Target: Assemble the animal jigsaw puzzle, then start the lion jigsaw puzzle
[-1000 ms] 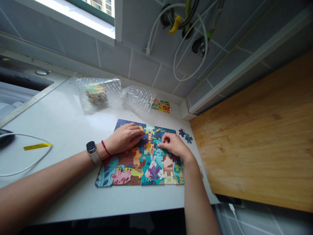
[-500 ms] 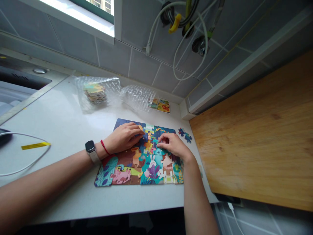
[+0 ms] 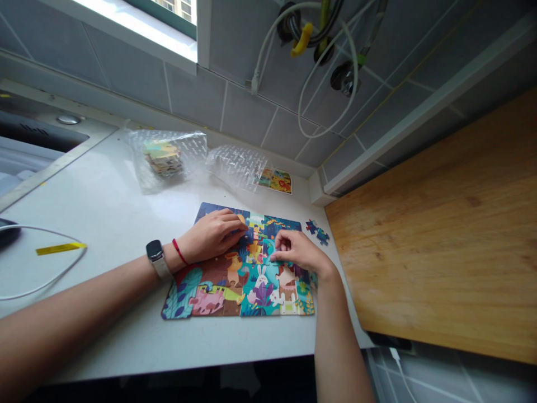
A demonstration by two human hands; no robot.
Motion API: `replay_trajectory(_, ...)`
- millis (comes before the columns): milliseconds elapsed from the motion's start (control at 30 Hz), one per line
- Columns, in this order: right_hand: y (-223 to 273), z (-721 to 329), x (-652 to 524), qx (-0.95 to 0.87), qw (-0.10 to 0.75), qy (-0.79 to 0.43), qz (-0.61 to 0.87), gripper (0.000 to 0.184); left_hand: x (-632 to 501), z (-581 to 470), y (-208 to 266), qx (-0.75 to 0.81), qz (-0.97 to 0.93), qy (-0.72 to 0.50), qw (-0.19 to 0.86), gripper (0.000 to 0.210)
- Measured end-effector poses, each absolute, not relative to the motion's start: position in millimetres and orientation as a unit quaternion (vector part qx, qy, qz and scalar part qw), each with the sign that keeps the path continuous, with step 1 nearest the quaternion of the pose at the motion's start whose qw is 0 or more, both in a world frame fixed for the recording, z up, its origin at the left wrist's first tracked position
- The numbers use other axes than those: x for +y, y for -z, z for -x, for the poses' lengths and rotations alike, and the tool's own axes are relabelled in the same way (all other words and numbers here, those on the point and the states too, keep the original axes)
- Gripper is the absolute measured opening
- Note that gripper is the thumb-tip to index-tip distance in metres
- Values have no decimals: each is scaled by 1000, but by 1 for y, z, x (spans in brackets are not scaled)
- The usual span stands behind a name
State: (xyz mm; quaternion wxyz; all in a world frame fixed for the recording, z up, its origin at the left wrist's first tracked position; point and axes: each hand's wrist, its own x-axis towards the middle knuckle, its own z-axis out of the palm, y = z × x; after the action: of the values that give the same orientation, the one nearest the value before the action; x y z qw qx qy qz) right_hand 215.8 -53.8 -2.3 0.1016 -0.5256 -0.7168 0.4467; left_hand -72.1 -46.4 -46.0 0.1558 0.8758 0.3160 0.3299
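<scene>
Head view: puzzle point(image 3: 262, 294) lying flat on tabletop point(image 3: 201, 347). Left hand point(image 3: 220, 232) at puzzle's 11 o'clock, fingers loosely bent; cannot tell if gripping. Right hand point(image 3: 297, 249) between 2 and 3 o'clock, thumb and fingers close together; cannot tell if grasping anything. Loose pieces point(image 3: 323, 235) beside puzzle, 2 o'clock; bag point(image 3: 193, 148), 11 o'clock; card point(image 3: 280, 182), 1 o'clock.
</scene>
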Motion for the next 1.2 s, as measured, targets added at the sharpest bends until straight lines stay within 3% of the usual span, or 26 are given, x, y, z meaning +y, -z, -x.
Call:
replay_trajectory(667,4,-215,-54,-722,104,-437,526,35,-46,72,46,316,-878,-326,151,25)
replay_trajectory(733,1,-214,-53,-711,165,-425,536,37,-46,72,47,316,-880,-322,149,25)
replay_trajectory(900,-1,-216,-45,-635,420,-284,583,42,-46,73,48,312,-880,-324,153,24)
replay_trajectory(1200,16,-227,-32,-569,518,-247,589,51,-46,72,46,315,-880,-323,150,23)
